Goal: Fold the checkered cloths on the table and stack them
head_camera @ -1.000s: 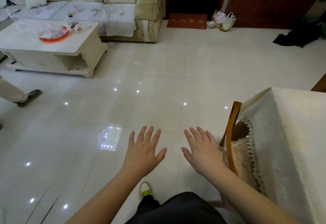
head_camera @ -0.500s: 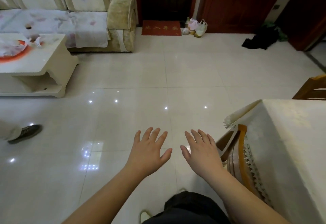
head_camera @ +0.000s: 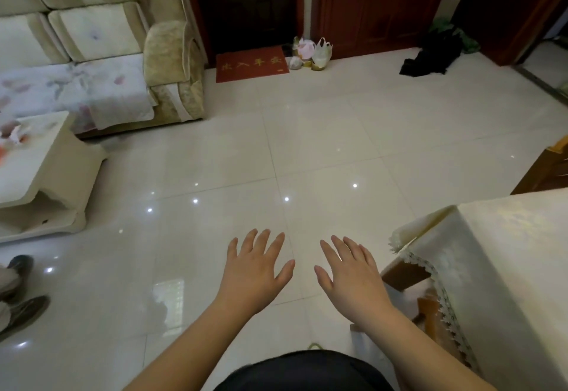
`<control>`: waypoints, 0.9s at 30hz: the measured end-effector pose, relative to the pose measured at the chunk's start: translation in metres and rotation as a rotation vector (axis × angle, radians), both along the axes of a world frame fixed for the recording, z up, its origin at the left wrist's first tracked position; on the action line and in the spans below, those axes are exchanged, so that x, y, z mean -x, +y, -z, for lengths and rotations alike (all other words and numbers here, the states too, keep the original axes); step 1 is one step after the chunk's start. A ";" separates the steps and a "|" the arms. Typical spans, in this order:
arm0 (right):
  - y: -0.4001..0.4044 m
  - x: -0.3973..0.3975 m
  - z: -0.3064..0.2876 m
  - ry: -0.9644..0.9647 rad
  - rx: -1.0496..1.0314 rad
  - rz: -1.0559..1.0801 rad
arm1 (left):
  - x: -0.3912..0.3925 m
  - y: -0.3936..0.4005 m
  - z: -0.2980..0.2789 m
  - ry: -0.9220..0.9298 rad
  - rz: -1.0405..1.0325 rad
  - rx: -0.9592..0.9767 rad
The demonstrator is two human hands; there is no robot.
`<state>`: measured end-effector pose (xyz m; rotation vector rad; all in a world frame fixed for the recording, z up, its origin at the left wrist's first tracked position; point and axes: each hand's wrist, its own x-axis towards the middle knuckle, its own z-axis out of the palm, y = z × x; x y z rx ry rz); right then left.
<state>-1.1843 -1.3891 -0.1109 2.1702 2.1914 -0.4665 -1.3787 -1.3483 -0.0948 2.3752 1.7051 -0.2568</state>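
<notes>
Head view: the left hand [head_camera: 256, 270] and right hand [head_camera: 350, 273] hover side by side, palms down, fingers spread wide, holding nothing, above the floor [head_camera: 307, 150]. Just right of the right hand stands the table [head_camera: 507, 267]; no checkered cloths show.

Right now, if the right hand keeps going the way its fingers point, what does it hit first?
Probably nothing nearby. The right hand is open, fingers pointing forward and slightly left over bare floor tiles; the tablecloth corner sits off to its right. Depth is unclear.
</notes>
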 end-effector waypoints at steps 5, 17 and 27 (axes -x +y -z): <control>0.056 -0.016 -0.004 -0.006 -0.027 0.056 | -0.024 0.059 -0.002 -0.003 0.020 -0.003; 0.225 -0.029 0.001 -0.065 0.050 0.266 | -0.044 0.253 0.013 -0.035 0.184 -0.005; 0.323 -0.056 -0.014 -0.045 0.038 0.466 | -0.093 0.386 0.003 -0.051 0.414 -0.037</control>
